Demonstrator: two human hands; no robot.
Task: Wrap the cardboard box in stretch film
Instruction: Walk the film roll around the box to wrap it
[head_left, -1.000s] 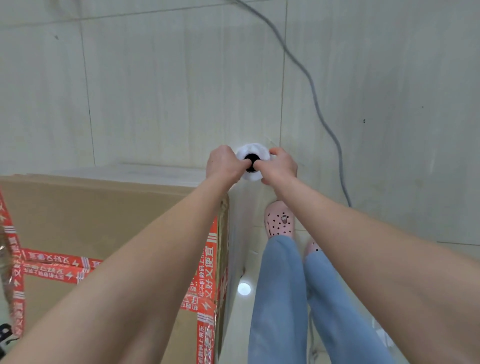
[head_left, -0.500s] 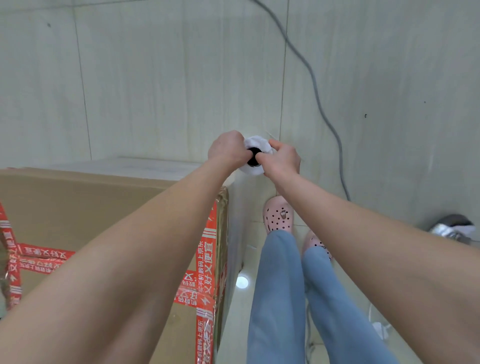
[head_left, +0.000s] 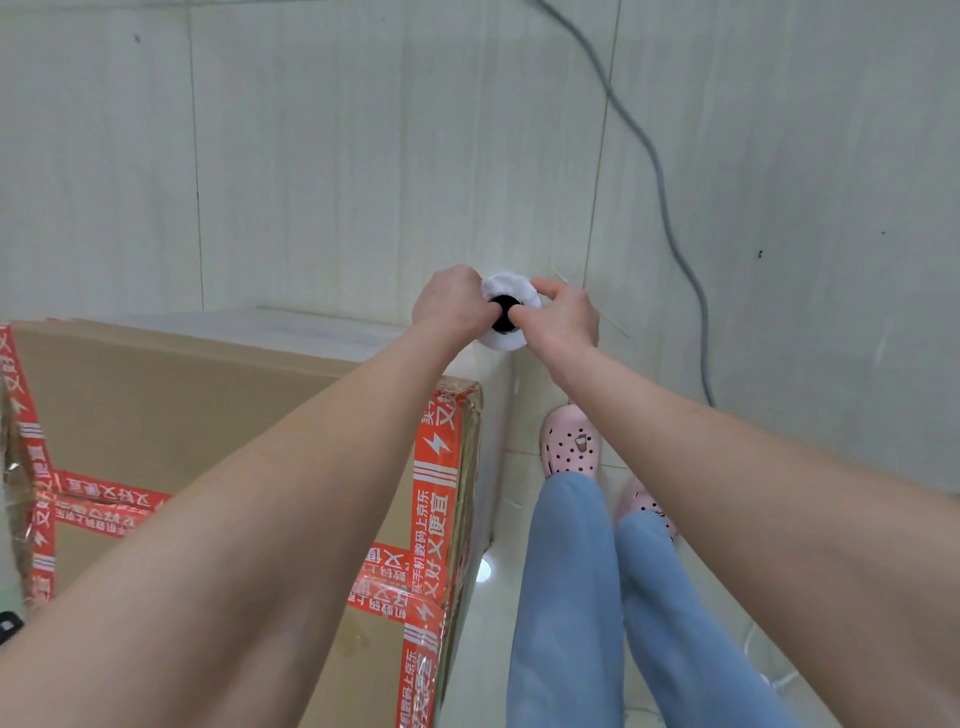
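A large brown cardboard box (head_left: 171, 395) with red printed tape fills the lower left. Both my arms reach forward past its far right corner. Between my hands is a white roll of stretch film (head_left: 506, 291) seen end-on, with a black core. My left hand (head_left: 452, 304) grips its left side and my right hand (head_left: 563, 314) grips its right side, thumbs at the core. A cloudy sheet of film (head_left: 311, 330) covers the box's far edge and runs down its right side (head_left: 496, 431).
A tiled wall (head_left: 337, 156) stands close behind the box. A grey cable (head_left: 660, 171) hangs down the wall at the right. My legs in blue trousers and pink clogs (head_left: 569, 441) stand on the shiny floor right of the box.
The roll and both hands have risen a little over the last second and shifted slightly relative to the box corner. The grip on the roll is unchanged.
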